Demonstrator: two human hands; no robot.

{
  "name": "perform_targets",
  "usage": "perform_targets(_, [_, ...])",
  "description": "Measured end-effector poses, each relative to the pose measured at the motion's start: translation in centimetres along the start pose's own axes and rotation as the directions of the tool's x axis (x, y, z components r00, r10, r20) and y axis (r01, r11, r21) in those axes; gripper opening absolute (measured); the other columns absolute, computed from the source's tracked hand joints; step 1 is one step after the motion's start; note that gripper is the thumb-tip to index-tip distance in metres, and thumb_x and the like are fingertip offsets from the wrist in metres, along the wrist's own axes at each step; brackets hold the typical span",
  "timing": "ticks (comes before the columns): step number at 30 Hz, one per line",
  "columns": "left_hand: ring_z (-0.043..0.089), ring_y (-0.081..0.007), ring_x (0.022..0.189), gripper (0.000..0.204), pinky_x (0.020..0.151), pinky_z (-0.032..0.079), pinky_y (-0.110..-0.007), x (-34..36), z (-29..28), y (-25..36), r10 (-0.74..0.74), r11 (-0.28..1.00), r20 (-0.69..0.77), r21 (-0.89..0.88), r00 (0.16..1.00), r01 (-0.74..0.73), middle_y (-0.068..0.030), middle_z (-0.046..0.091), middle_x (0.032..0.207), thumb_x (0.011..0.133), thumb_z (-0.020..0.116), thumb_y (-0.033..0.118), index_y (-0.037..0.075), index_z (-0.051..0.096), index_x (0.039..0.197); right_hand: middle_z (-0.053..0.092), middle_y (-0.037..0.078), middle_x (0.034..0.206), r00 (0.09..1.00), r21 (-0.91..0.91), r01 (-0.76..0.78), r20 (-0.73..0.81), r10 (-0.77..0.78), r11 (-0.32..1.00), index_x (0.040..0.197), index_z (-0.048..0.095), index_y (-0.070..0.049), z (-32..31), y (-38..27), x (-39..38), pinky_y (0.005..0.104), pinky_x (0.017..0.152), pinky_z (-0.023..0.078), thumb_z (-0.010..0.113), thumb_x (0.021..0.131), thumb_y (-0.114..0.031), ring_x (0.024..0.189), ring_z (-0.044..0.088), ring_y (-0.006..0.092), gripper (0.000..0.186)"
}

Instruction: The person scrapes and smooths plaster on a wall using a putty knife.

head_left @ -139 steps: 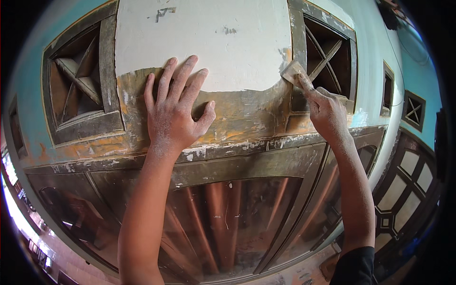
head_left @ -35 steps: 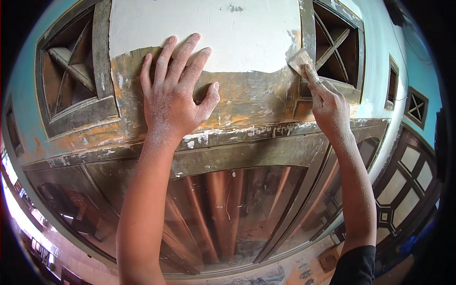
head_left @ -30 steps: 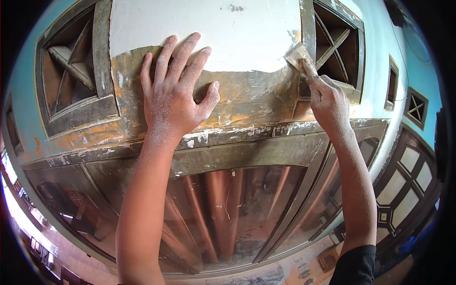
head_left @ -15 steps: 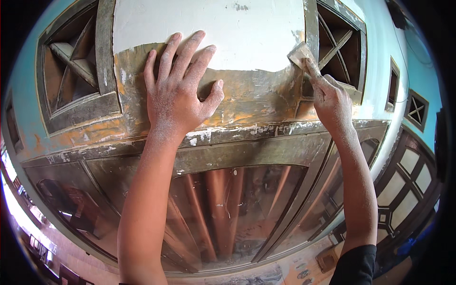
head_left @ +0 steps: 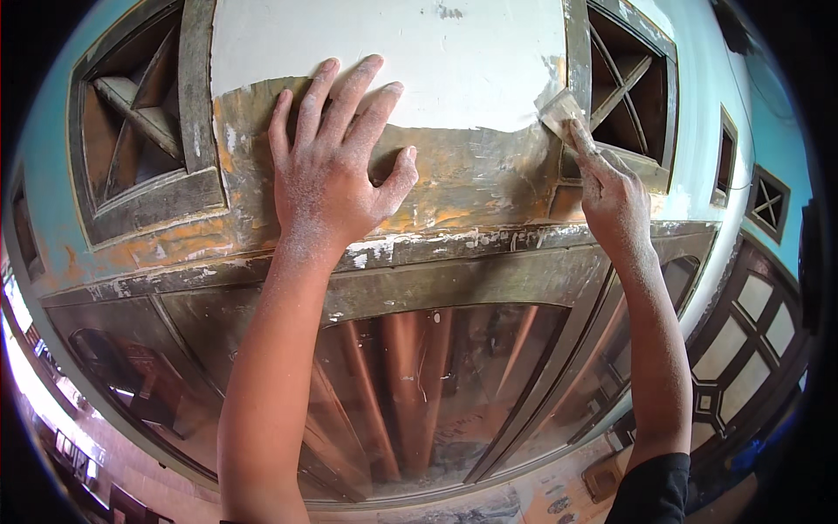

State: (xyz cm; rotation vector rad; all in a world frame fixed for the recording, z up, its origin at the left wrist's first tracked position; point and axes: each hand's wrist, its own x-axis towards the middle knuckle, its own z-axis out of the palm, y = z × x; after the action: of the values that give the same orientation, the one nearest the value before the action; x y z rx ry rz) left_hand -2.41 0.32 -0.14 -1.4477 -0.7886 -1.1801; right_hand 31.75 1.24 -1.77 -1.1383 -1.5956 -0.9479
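My left hand (head_left: pixel 336 175) is open, fingers spread, resting on the wall where white coating (head_left: pixel 384 44) meets a rough, brown-and-orange stripped band (head_left: pixel 471 183). Its skin is coated in pale dust. My right hand (head_left: pixel 615 196), also dusty, grips a putty knife (head_left: pixel 559 112), its broad blade against the ragged right end of that white edge, beside the wooden frame of a vent (head_left: pixel 576 44) with crossed slats. A second crossed-slat vent (head_left: pixel 135 113) sits left of my left hand.
Below the band runs a paint-flecked wooden beam (head_left: pixel 471 240) over glazed panels (head_left: pixel 401 393) with copper-coloured shapes behind the glass. At the right are a small vent (head_left: pixel 768 201) in the turquoise wall and a dark paneled door (head_left: pixel 733 349). A tiled floor (head_left: pixel 541 489) shows at the bottom.
The wall and both hands sit higher in view than in the oldest frame. In the last half second the blade has dropped slightly; my left hand remains spread on the same patch.
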Motion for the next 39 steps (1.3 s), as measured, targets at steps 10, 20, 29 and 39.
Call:
perform_targets(10, [0.038,-0.0271,0.154,0.054,0.126,0.024,-0.06,-0.1,0.2,-0.2,0.019,1.0,-0.018,0.013,1.0,-0.019,0.0023,0.049,0.161,0.087,0.072,0.04,0.024,0.066,0.139,0.076,0.014,0.104,0.997,-0.041,-0.016,0.071,0.019,0.999,0.153,0.056,-0.034,-0.1,0.1,-0.4,0.0524,0.075,0.058,0.058,0.103,-0.017,0.086,0.073,0.0406,0.052])
perform_targets(20, [0.039,-0.0275,0.153,0.052,0.126,0.025,-0.06,0.0,0.1,-0.2,0.017,1.0,-0.024,-0.01,1.0,-0.017,0.0016,0.05,0.16,0.088,0.072,0.039,0.023,0.067,0.137,0.076,0.016,0.1,0.996,-0.039,-0.042,0.08,0.045,0.998,0.146,0.063,-0.031,0.3,0.4,0.0,0.0541,0.076,0.058,0.057,0.104,-0.02,0.085,0.074,0.0405,0.044])
perform_targets(29, [0.038,-0.0273,0.155,0.054,0.127,0.024,-0.058,-0.1,0.0,0.1,-0.004,1.0,0.025,0.006,1.0,0.004,0.0023,0.048,0.163,0.091,0.071,0.038,0.024,0.064,0.143,0.075,0.014,0.103,1.0,-0.014,0.013,0.024,-0.012,1.0,0.151,0.058,-0.035,0.4,0.0,0.7,0.0526,0.077,0.058,0.057,0.103,-0.017,0.088,0.074,0.0401,0.051])
perform_targets(39, [0.038,-0.0271,0.155,0.055,0.127,0.024,-0.058,-0.3,-0.2,0.0,-0.005,1.0,0.026,0.013,1.0,0.005,0.0022,0.048,0.163,0.091,0.071,0.039,0.025,0.064,0.143,0.075,0.018,0.11,1.0,0.039,-0.02,0.007,0.02,0.999,0.14,0.068,-0.024,-0.4,-1.5,0.7,0.05,0.08,0.057,0.061,0.104,-0.018,0.094,0.072,0.0433,0.038])
